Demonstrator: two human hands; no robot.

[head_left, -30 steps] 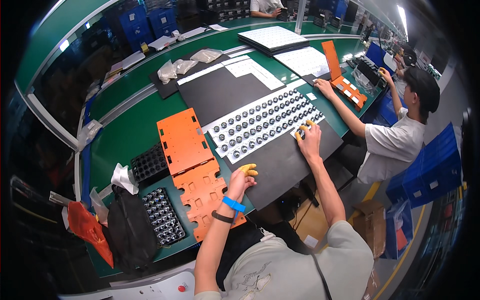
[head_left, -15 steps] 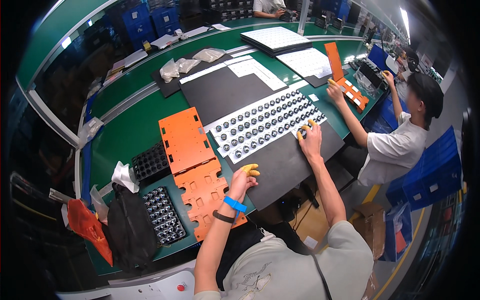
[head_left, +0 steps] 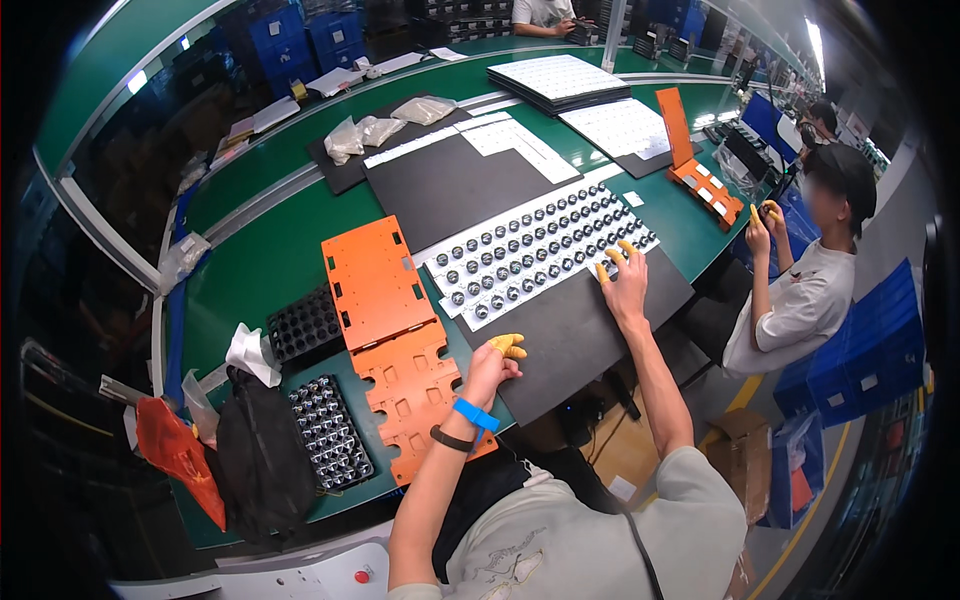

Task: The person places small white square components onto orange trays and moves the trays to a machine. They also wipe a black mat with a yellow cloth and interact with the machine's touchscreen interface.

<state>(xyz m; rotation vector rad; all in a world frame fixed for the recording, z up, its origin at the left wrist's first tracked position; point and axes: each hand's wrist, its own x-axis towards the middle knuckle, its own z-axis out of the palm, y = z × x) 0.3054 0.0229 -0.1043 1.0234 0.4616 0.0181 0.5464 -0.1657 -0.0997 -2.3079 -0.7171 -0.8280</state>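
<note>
My right hand (head_left: 628,287), with yellow finger covers, is at the near edge of a white sheet (head_left: 449,300) that bears rows of black round parts with shiny centres (head_left: 513,267). Its thumb and fingertips close round a black round part (head_left: 609,266), which they largely cover. The left hand (head_left: 492,366) hovers by the near left corner of a dark grey board (head_left: 570,340) under the sheet. Yellow-covered fingertips are pressed together there and the other fingers curl in. Whatever they may hold is hidden.
Left of the sheet lies an orange slotted fixture (head_left: 368,280), beside a black tray of shiny parts (head_left: 330,430) and another black tray (head_left: 303,325). Behind are a grey board (head_left: 430,195) and plastic bags (head_left: 378,130). A co-worker (head_left: 800,290) sits at the right near an orange stand (head_left: 707,192).
The co-worker's arm has drawn back from the orange stand, and both that person's hands are now close together. My own hands have barely moved; the whole view has shifted slightly.
</note>
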